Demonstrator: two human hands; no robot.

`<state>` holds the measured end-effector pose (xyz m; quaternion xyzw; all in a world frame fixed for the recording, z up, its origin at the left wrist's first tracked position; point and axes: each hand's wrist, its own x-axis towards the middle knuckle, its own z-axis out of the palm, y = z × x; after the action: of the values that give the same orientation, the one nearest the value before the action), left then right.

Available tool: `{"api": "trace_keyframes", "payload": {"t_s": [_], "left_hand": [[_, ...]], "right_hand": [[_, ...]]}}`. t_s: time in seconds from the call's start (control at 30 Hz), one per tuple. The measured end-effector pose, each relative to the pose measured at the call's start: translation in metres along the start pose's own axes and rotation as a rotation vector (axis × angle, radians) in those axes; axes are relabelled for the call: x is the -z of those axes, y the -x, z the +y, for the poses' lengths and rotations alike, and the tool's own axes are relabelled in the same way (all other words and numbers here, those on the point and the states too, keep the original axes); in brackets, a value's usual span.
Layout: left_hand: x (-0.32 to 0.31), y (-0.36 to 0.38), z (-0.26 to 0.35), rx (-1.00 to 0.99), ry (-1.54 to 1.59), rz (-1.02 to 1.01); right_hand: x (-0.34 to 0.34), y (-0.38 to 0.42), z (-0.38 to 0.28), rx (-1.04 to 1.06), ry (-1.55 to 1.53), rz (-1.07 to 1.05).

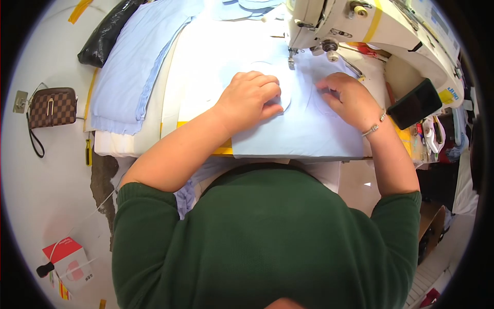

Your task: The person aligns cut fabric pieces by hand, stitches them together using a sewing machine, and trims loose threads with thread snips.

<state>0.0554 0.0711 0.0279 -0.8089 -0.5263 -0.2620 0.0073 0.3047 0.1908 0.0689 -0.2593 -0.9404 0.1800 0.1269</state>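
Note:
A wide light blue fabric panel point(309, 136) lies on the sewing table below the sewing machine's needle and presser foot point(292, 59). A smaller light blue fabric piece point(286, 100) with a rounded edge rests on it, partly covered by my left hand point(251, 98). The fingers of that hand are curled together and press down on the piece; their tips are partly hidden. To the right, my right hand point(352, 100) hovers over or lightly touches the panel. Its thumb and forefinger are bent with a gap between them, and nothing shows in the gap.
The sewing machine point(339, 20) stands at the top right, with a dark phone point(415, 104) beside it. Stacked light blue fabric point(136, 67) and a black plastic bag point(105, 36) lie at left. Further left are a checkered pouch point(52, 107) and a red-and-white box point(72, 262).

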Motion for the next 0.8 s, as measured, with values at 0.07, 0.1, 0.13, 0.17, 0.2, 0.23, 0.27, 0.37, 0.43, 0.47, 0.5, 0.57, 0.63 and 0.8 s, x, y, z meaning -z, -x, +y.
{"api": "trace_keyframes", "payload": {"t_s": [0.07,0.1,0.13,0.17,0.2,0.23,0.27,0.37,0.43,0.47,0.5,0.57,0.63,0.8], "left_hand": [[0.000,0.001,0.001,0.040,-0.008,-0.038],[0.001,0.001,0.000,0.034,-0.002,-0.032],[0.001,0.002,0.000,0.037,-0.009,-0.042],[0.001,0.002,0.000,0.042,-0.016,-0.055],[0.000,0.002,-0.001,0.039,-0.011,-0.054],[0.000,0.003,-0.002,0.037,-0.011,-0.043],[0.000,0.003,-0.003,0.035,-0.013,-0.032],[-0.002,0.003,-0.005,0.053,0.001,-0.032],[0.001,0.002,-0.005,0.028,0.015,-0.017],[0.004,0.002,-0.006,0.003,0.034,-0.006],[0.008,0.002,-0.008,0.010,0.023,-0.005],[0.016,-0.001,-0.016,0.012,-0.030,0.117],[0.025,-0.005,-0.036,0.131,-0.036,0.134],[0.031,-0.038,-0.064,0.526,0.117,-0.140]], "right_hand": [[0.011,0.011,0.008,-0.123,-0.030,0.024],[0.016,0.015,0.012,-0.237,-0.067,0.049],[0.018,0.020,0.016,-0.242,-0.059,0.049],[0.019,0.024,0.020,-0.274,-0.046,0.104],[0.019,0.028,0.022,-0.305,-0.035,0.161],[0.018,0.031,0.021,-0.310,-0.034,0.160],[0.016,0.034,0.018,-0.268,-0.052,0.166],[0.009,0.036,0.008,-0.201,-0.082,0.182],[0.002,0.030,0.001,-0.164,-0.096,0.189],[-0.004,0.024,-0.005,-0.105,-0.120,0.149],[-0.010,0.018,-0.011,-0.045,-0.144,0.110],[-0.022,0.006,-0.022,0.091,-0.085,0.131],[-0.031,-0.002,-0.034,0.198,0.013,0.146],[-0.043,-0.013,-0.042,0.264,0.032,0.140]]}}
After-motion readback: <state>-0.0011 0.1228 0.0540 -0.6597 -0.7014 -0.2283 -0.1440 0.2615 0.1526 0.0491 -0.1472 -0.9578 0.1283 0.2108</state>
